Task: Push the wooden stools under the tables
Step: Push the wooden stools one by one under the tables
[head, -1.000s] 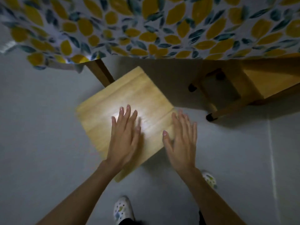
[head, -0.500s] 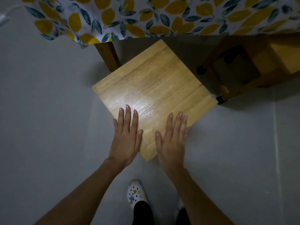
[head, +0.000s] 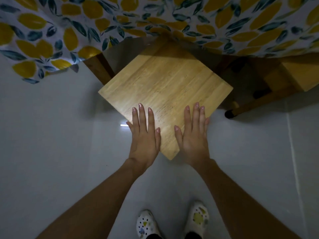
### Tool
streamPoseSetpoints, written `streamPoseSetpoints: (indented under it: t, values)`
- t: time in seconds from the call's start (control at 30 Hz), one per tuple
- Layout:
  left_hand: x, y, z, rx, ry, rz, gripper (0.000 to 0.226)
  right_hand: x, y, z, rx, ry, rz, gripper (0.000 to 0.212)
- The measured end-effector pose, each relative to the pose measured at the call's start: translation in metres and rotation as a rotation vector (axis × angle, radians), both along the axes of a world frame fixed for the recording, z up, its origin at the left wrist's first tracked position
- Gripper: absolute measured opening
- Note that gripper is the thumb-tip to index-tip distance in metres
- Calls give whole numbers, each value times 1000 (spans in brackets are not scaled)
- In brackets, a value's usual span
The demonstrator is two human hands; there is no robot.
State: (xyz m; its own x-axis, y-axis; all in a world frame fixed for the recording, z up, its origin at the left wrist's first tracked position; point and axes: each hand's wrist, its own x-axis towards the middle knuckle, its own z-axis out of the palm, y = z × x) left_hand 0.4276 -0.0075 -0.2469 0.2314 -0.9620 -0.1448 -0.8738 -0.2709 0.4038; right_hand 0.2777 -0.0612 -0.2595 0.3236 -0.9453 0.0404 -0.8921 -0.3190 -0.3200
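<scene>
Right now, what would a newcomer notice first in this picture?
First, the pale wooden stool in the centre, turned like a diamond, with the left hand and the right hand flat on its near corner. Its far corner sits in shadow under the lemon-print tablecloth across the top.

Far corner of the stool point(head: 165, 87) sits in shadow under the tablecloth point(head: 120, 23), its legs hidden below the seat. Second stool point(head: 293, 75) is cut by the right edge, mostly dark under the cloth; counter top fully covered, only one leg point(head: 100, 69) shows. Both shoes point(head: 146, 225) cropped at the bottom edge.
</scene>
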Motion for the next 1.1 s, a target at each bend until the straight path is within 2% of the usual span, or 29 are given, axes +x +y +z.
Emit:
streamPoseSetpoints:
  t: [0.2,0.57,0.73,0.87,1.0,1.1]
  values:
    - [-1,-73,-4,-48,-15,30,58,0,-83,2,43,52,64,67]
    - [33,-185,-2,31,-72,41,64,33,-194,5,29,54,89,64]
    - [32,-191,-1,26,-70,39,62,34,-200,3,-6,55,87,59]
    - [42,-193,15,139,30,-23,60,35,-198,9,30,119,90,62]
    - [70,-180,51,189,113,-111,60,45,-196,49,222,180,80,61]
    - [79,-152,91,131,158,15,60,61,-176,99,264,126,162,68]
